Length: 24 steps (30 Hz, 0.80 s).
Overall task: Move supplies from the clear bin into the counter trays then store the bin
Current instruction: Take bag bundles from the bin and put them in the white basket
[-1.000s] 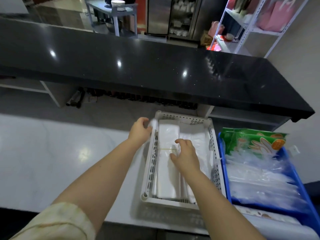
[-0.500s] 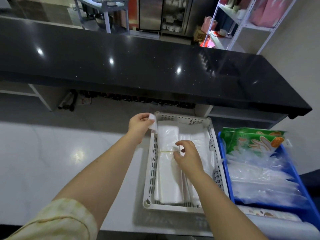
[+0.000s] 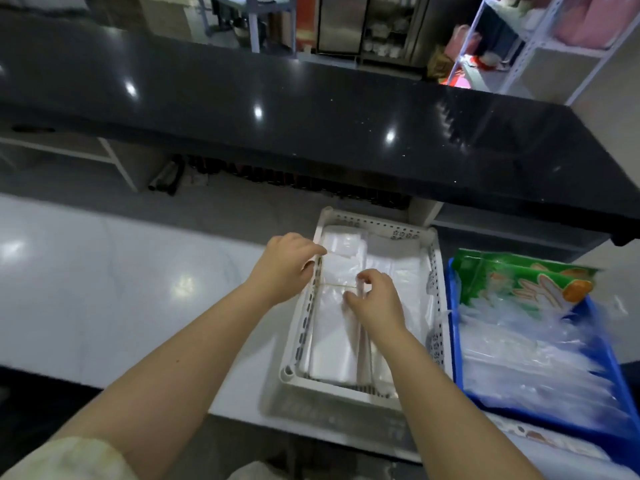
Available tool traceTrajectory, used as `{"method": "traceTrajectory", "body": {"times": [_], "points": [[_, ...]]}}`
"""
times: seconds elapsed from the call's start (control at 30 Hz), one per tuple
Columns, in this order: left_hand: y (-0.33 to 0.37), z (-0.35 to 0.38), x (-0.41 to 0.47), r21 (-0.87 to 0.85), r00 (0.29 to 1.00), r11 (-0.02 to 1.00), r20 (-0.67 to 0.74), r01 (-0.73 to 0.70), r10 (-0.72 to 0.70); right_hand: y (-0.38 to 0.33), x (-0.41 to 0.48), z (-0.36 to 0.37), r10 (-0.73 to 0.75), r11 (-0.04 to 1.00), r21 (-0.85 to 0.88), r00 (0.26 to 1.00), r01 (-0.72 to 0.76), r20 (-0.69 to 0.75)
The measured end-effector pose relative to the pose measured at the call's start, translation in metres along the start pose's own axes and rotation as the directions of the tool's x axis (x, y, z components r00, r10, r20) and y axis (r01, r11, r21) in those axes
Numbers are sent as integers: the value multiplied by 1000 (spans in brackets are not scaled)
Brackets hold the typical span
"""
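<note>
Head-camera view of a white counter [image 3: 104,289] below a raised black countertop [image 3: 311,126]. A white perforated tray [image 3: 437,306] stood on the white counter, its long axis running away from the wearer. Inside it lay a bundle of clear plastic bags [image 3: 332,337] bound across its upper part by a thin rubber band [image 3: 337,285], with further clear bags beside it on the right.

The left hand [image 3: 284,268] rested at the tray's far-left wall, fingers curled, thumb and forefinger pinching the top corner of the bundle. The right hand [image 3: 377,303] sat over the middle of the tray, fingers bent and partly closed, with thumb and fingertips at the right edge of the bundle where the rubber band crossed it; whether it gripped the band or the bags alone could not be told.

Just beside the white tray on the right stood a blue tray [image 3: 620,386], filled with clear plastic packets [image 3: 530,355] and, at its far end, a green printed packet [image 3: 519,282] showing a glove design. The clear bin was outside the view. Pale metal shelving [image 3: 519,39] stood beyond the black countertop at upper right.
</note>
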<state>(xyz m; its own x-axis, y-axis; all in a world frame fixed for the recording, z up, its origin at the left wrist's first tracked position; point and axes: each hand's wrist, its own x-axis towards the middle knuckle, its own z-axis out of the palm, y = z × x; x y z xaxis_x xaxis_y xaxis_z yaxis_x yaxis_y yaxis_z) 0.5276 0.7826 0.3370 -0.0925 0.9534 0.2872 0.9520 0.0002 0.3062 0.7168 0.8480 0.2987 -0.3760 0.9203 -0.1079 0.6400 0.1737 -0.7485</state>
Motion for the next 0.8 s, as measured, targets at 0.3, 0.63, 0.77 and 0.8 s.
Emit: {"method": "traceTrajectory", "body": {"times": [0.3, 0.63, 0.77, 0.8], "points": [[-1, -32, -153, 228, 803, 770, -161, 596, -573, -105, -43, 57, -580, 694, -262, 737, 670, 348], [-26, -117, -425, 127, 177, 140, -364, 982, -914, -201, -217, 199, -692, 270, -148, 298, 952, 657], [-42, -151, -531, 138, 92, 36, -426, 990, -900, -243, -304, 271, -685, 160, -36, 137, 986, 715], [-48, -158, -558, 139, 75, 16, -432, 990, -899, -252, -326, 290, -676, 150, -22, 119, 988, 727]]}}
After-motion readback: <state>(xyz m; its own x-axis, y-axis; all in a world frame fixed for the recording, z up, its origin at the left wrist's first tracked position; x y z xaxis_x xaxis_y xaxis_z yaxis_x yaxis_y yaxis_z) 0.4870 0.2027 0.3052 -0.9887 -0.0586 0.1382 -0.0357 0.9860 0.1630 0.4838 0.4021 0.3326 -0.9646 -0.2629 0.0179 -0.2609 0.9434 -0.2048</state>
